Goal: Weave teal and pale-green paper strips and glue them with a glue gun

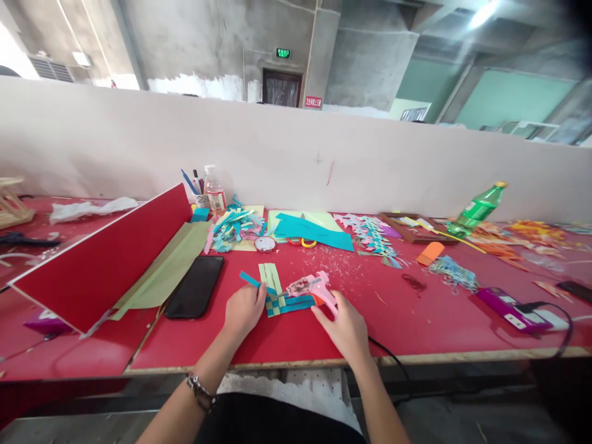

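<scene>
My right hand [346, 324] grips the handle of a pink hot glue gun [319, 285], its nozzle pointing left over a small weave of blue and pale green paper strips [277, 306]. At the left edge of that weave, my left hand [245, 308] is closed, thumb and fingers pinching a blue paper strip [250, 279] that sticks out up and to the left. Pale green strips [269, 275] run away from me out of the weave, while blue strips [296, 303] stretch right beneath the glue gun. The nozzle tip is close to my left thumb; whether it touches paper I cannot tell.
A black phone [195, 287] lies left, beside a standing red board [106, 259]. Behind are cut paper strips [238, 227], a round tin [265, 244], blue sheets [314, 231] and scissors [308, 243]. Rightward are a green bottle [478, 209] and a purple power strip [513, 309].
</scene>
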`<state>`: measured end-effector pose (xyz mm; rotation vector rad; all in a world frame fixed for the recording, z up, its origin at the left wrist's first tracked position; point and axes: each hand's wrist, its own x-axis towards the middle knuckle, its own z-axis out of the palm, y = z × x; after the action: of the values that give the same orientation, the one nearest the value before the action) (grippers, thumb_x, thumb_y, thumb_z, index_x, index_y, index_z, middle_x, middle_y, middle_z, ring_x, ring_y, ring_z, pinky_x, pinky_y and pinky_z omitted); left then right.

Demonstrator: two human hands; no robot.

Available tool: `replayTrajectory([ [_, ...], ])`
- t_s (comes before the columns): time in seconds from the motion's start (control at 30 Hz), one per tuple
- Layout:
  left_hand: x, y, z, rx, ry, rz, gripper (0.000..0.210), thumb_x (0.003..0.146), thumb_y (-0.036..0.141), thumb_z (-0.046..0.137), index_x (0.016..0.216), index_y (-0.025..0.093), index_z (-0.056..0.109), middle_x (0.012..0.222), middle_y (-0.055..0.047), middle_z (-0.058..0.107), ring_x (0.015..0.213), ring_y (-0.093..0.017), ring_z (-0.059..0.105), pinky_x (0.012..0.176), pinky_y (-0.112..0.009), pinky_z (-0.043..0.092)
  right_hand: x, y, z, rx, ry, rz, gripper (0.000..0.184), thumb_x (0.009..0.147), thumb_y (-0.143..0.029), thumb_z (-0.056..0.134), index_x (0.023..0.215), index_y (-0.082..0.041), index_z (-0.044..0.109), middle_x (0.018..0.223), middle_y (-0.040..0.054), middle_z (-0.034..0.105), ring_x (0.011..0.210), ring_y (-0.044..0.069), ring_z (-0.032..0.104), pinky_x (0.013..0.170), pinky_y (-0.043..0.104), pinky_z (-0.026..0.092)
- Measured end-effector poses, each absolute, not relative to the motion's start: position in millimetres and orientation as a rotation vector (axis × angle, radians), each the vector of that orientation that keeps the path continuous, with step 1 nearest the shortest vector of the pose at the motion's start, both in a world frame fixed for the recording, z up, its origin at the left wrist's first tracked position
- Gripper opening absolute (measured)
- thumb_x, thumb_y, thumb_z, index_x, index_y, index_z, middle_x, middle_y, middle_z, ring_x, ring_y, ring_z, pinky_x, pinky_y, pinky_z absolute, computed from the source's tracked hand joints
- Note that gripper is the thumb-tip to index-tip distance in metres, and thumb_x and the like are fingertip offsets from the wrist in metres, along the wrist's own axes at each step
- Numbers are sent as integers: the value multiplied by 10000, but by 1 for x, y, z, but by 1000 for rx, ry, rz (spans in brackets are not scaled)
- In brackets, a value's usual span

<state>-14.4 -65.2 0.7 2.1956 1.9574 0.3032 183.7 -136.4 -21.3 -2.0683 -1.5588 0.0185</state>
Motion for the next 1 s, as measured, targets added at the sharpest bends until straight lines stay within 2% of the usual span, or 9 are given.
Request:
replayTrajectory([
  [0.27, -15, -65, -1, 2207, 1962, 281, 479, 888, 390, 212, 703, 150, 584, 749, -85, 638, 733, -214, 620, 550, -247, 378, 182, -139, -24, -2149, -1564, -174, 479, 751, -485, 469, 1105, -165, 503, 1021, 94, 613, 824, 218, 605, 578, 254, 429],
  [0.7, -13, -66, 3, 2223, 1942, 250, 470, 887, 391, 218, 714, 153, 584, 755, -87, 638, 736, -205, 619, 556, -233, 385, 179, -138, -22, -2172, -1653, -217, 472, 773, -460, 483, 1167, -200, 475, 959, 63, 614, 768, 197, 613, 496, 242, 410],
  [1.0, -14, -66, 0, 2253, 1925, 246, 461, 890, 384, 211, 753, 148, 582, 792, -89, 649, 759, -198, 619, 584, -231, 396, 180, -138, -23, -2166, -1686, -220, 436, 816, -401, 440, 1198, -192, 438, 969, 80, 604, 750, 185, 605, 486, 224, 396],
])
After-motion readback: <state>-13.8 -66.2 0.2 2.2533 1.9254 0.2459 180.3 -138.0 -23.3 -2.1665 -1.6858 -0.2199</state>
